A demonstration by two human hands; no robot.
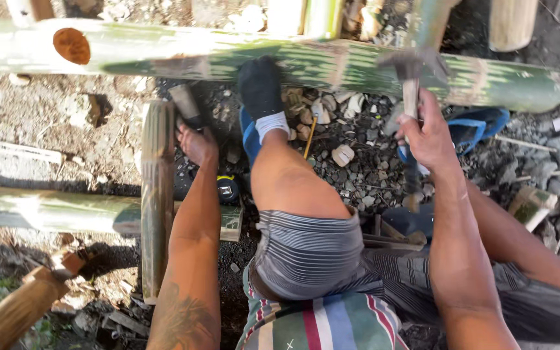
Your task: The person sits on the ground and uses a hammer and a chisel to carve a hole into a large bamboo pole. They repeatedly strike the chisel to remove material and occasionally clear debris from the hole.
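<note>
The right hand is closed around the handle of a hammer, gripping it near mid-shaft. The hammer head points toward 12 o'clock and is blurred; it sits at the near edge of the long green bamboo pole that runs from 9 to 3 o'clock across the top of the view. Whether the head touches the pole cannot be told.

The left hand is wrapped on a dark chisel, whose upper end tilts toward 11 o'clock just below the same pole. The fingers are closed on its lower part. Directly at 9 o'clock of this hand stands a short bamboo post, running from 12 to 6 o'clock, close beside the forearm.

A foot in a black sock presses against the long pole between the two hands. A second pole lies at 9 o'clock, crossing behind the post. A black-and-yellow tape measure rests on the gravel between the left forearm and the knee. A blue sandal lies at 3 o'clock of the right hand. A round hole with an orange-brown interior shows in the long pole at 10 o'clock.
</note>
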